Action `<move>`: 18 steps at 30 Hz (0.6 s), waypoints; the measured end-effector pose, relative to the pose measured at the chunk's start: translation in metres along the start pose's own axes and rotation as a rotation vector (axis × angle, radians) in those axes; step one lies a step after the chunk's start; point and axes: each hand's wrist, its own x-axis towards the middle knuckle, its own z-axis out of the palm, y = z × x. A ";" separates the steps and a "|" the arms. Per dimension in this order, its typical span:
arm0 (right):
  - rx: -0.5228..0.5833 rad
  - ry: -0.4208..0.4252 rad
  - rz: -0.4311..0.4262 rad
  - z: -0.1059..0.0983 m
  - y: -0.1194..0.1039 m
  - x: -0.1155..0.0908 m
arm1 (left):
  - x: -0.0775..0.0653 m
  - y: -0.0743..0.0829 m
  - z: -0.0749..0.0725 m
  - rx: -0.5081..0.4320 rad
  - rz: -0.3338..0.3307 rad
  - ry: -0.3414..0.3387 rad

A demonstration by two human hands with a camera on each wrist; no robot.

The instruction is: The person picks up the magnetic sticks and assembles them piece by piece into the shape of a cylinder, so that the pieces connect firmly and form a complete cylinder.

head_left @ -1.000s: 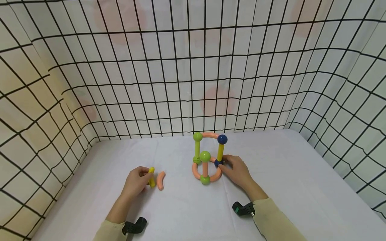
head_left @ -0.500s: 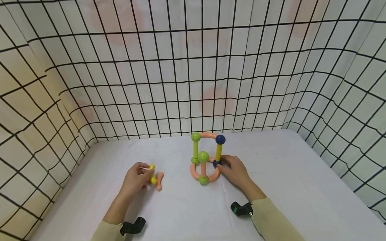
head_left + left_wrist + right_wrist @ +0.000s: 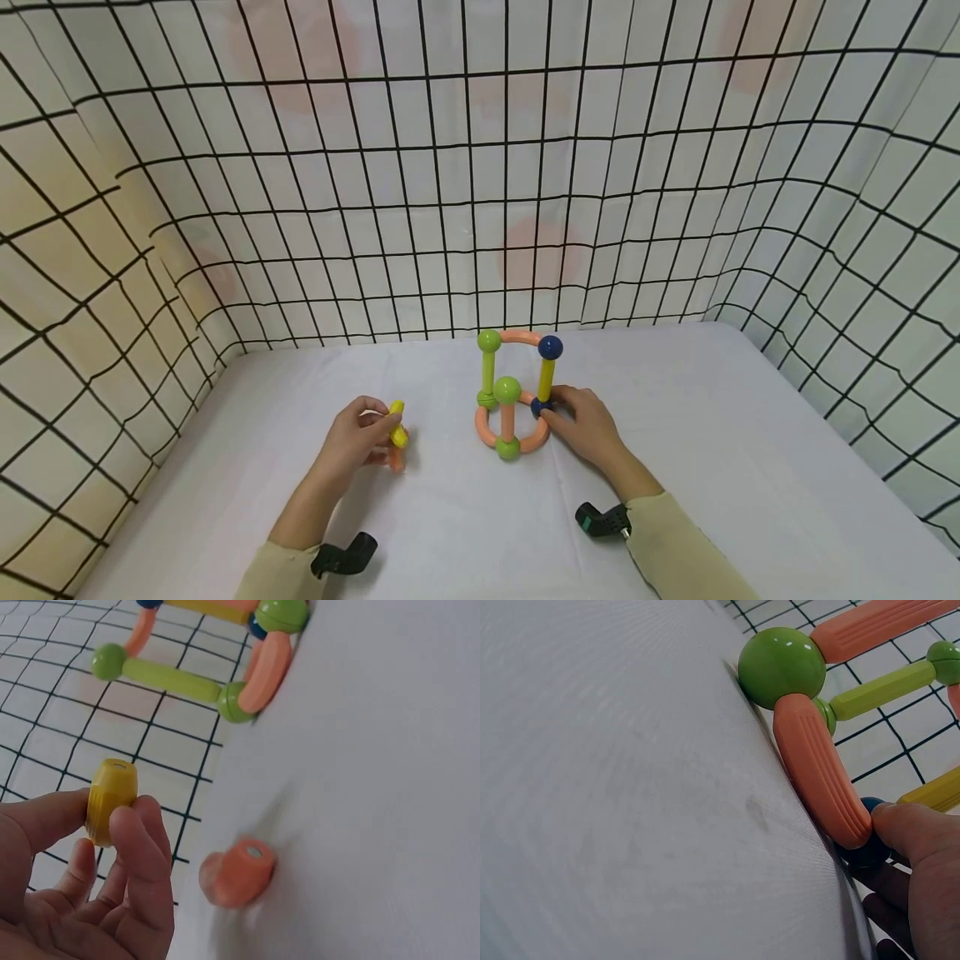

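My left hand (image 3: 352,442) pinches a short yellow magnetic building rod (image 3: 397,423) between thumb and fingers; its end with a small metal disc faces the left wrist view. Beneath these fingers is a curved orange rod (image 3: 244,874), partly covered by the hand in the head view. At the table's middle stands a frame of rods and balls: a ring of curved orange rods below, upright green, orange and yellow (image 3: 547,381) rods, green balls (image 3: 507,389) and an upper blue ball (image 3: 551,347). My right hand (image 3: 590,425) holds the lower blue ball (image 3: 866,853) at its right side.
A white cloth (image 3: 465,533) covers the table. Behind it and along both sides rises a white wall with a black grid (image 3: 420,208). Black wrist cameras (image 3: 345,554) sit at both sleeves.
My left hand has moved right and slightly away from me with the yellow rod, tilting it, and now overlaps the curved orange rod. The right hand keeps its hold on the frame.
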 end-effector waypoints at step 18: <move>0.008 -0.009 0.012 0.000 0.001 0.000 | 0.008 0.021 0.035 -0.115 0.028 -0.101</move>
